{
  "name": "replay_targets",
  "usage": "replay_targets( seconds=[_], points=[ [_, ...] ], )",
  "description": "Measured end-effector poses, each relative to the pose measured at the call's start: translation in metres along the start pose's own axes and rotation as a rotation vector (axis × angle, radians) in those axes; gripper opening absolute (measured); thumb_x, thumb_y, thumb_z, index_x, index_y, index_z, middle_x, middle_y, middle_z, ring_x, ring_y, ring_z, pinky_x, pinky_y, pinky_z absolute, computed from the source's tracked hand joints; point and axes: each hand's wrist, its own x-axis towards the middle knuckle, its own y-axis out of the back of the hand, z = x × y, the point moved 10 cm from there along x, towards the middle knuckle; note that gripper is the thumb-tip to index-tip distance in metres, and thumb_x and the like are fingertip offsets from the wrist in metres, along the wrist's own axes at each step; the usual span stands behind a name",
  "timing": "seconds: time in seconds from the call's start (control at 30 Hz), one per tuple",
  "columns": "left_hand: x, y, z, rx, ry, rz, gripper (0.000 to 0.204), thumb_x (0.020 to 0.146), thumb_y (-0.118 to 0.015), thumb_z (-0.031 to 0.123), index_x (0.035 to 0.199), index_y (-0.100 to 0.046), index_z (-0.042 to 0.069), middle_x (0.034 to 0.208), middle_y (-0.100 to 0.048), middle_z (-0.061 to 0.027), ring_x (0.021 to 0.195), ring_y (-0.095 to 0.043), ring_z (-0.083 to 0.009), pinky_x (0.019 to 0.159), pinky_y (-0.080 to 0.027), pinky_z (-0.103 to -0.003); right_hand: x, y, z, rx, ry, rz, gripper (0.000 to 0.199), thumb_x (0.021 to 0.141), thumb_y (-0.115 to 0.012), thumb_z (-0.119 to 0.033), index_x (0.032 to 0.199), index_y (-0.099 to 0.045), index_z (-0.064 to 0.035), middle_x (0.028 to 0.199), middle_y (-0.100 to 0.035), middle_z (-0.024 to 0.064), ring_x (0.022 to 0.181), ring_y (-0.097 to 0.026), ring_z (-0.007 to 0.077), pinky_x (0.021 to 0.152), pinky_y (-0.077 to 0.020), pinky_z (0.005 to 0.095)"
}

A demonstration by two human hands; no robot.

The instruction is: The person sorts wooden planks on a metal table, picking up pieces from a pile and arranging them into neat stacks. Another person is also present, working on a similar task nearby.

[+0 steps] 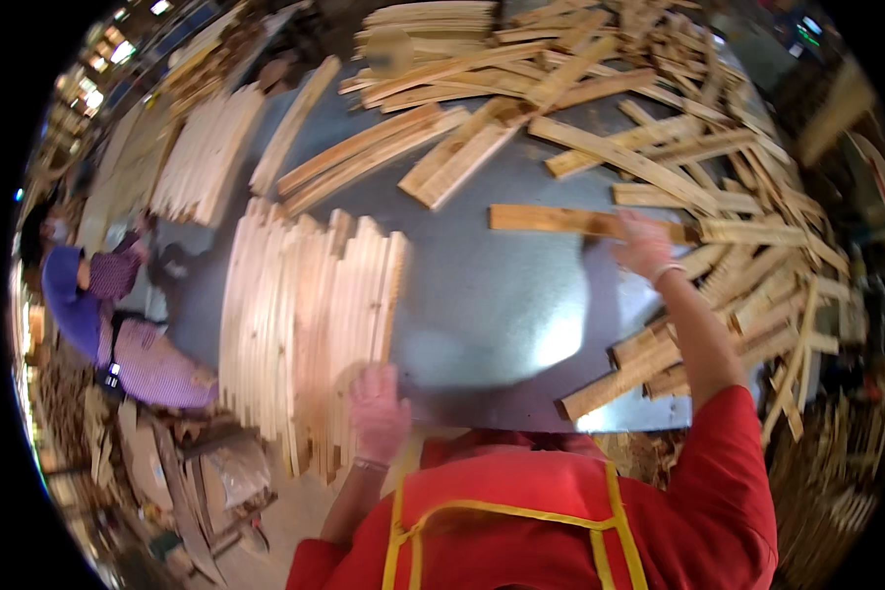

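My right hand [645, 246], in a thin translucent glove, reaches out over the table and grips a brown wooden slat [541, 218] by its right part. That slat lies crosswise, darker than most of the others, its right end by the loose heap. My left hand [379, 413], gloved too, rests with fingers stretched out at the near right edge of a row of pale wooden slats [305, 315]. Those slats lie side by side, their ends uneven and partly overhanging the table's near edge.
Loose slats [747, 265] heap along the table's right and far sides. The grey metal table [482, 305] shines in the middle. At the left stands a co-worker in purple [118, 305] beside another row of pale slats [202, 157]. Scrap wood and a plastic bag [241, 472] lie lower left.
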Motion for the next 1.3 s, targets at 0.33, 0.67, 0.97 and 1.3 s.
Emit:
replay_targets(
  seconds=[0.33,0.67,0.97,1.3],
  points=[
    [0.081,0.028,0.191,-0.155,-0.3,0.079,0.073,0.082,-0.079,0.032,0.147,-0.053,0.011,0.148,-0.05,-0.0161,0.143,-0.044,-0.0376,0.116,-0.037,-0.054,-0.002,-0.072,-0.072,-0.273,0.652,-0.291,0.035,0.09,-0.075,-0.033,0.12,-0.069,-0.014,0.107,-0.071,0.0144,0.105,-0.069,0.0332,0.089,-0.0566,0.0461],
    [0.062,-0.071,0.204,-0.09,-0.2,-0.456,0.087,0.09,-0.074,0.041,0.162,-0.037,0.01,0.121,-0.061,-0.0093,0.102,-0.064,-0.0274,0.083,-0.052,-0.042,0.133,-0.025,0.019,0.004,0.549,0.517,0.07,0.084,-0.076,-0.024,0.148,-0.056,-0.005,0.149,-0.059,0.021,0.14,-0.054,0.0396,0.123,-0.0372,0.0475],
    [-0.019,-0.025,0.115,-1.228,0.285,-0.537,0.071,0.087,-0.063,0.026,0.155,-0.051,0.01,0.118,-0.073,-0.0208,0.112,-0.07,-0.0371,0.099,-0.056,-0.043,0.145,-0.018,0.033,-0.209,0.193,-0.048,0.083,0.075,-0.083,-0.018,0.153,-0.053,-0.0103,0.149,-0.054,0.0225,0.139,-0.051,0.0426,0.119,-0.0424,0.0481],
    [-0.028,-0.045,-0.029,0.122,0.157,0.132,0.071,0.089,-0.064,0.033,0.154,-0.049,0.01,0.16,-0.046,-0.0127,0.151,-0.038,-0.0319,0.122,-0.031,-0.05,0.017,-0.057,-0.157,1.287,0.244,-0.162,0.057,0.098,-0.069,-0.017,0.151,-0.051,-0.0099,0.111,-0.059,0.004,0.087,-0.055,0.0154,0.074,-0.0501,0.0285]
  ],
)
